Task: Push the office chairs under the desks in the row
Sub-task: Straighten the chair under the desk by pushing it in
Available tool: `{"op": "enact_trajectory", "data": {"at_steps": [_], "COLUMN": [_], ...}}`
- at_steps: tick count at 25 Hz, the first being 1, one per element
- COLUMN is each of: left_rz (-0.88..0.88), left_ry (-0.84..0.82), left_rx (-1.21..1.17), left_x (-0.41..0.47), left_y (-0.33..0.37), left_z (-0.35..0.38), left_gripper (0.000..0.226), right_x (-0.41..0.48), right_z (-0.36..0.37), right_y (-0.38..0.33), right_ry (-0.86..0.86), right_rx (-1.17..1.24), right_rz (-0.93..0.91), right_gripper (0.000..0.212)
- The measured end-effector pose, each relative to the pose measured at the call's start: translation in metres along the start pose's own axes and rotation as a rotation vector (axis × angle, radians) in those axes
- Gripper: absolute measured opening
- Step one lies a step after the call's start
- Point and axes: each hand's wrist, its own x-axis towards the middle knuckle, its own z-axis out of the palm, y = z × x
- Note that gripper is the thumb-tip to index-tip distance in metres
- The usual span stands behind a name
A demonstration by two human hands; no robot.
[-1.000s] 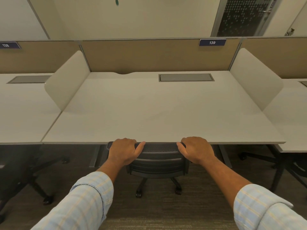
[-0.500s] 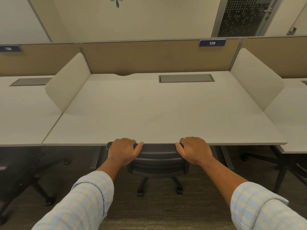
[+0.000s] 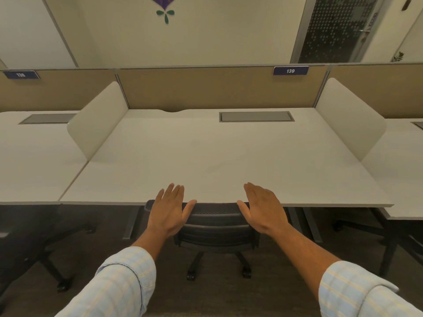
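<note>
Mesh-backed chair (image 3: 216, 221) under smooth desk (image 3: 229, 161)

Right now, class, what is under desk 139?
Under the desk sits a black office chair; its backrest, stem and casters show. Its seat is covered by the desktop.

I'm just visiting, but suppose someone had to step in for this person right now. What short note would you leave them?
Left hand: open, fingers spread, no grip on anything.
Right hand: open too, above the backrest's right end.
Black office chair: backrest at the front edge of desk 139, seat hidden beneath it.
Done: this chair looks pushed in.
Left: check the other chairs; one base shows at the left desk, more legs at the right.
</note>
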Motion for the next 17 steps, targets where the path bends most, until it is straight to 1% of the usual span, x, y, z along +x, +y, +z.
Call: {"op": "enact_trajectory", "data": {"at_steps": [4,8,10,13,17], "left_rz": [0.035,0.088,0.113,0.107,0.071], "left_ry": [-0.035,-0.053,-0.043,-0.031,-0.043], "left_rx": [0.023,0.031,0.041,0.035,0.047], "left_x": [-0.013,-0.040,-0.060,-0.094,-0.150], "left_y": [-0.002,-0.012,-0.027,-0.056,-0.116], "left_z": [-0.003,-0.009,-0.011,-0.015,-0.023], "left_gripper": [0.120,0.107,0.103,0.099,0.098], "right_x": [-0.009,-0.018,-0.024,-0.033,-0.040], "right_z": [0.006,0.011,0.017,0.032,0.053], "right_y": [-0.007,-0.033,-0.057,-0.103,-0.183], "right_ry": [-0.028,-0.024,-0.024,-0.039,-0.043], "right_rx": [-0.008,-0.057,-0.045,-0.056,-0.069], "right_rz": [0.056,0.032,0.019,-0.012,-0.039], "right_gripper": [0.086,0.100,0.106,0.099,0.091]}}
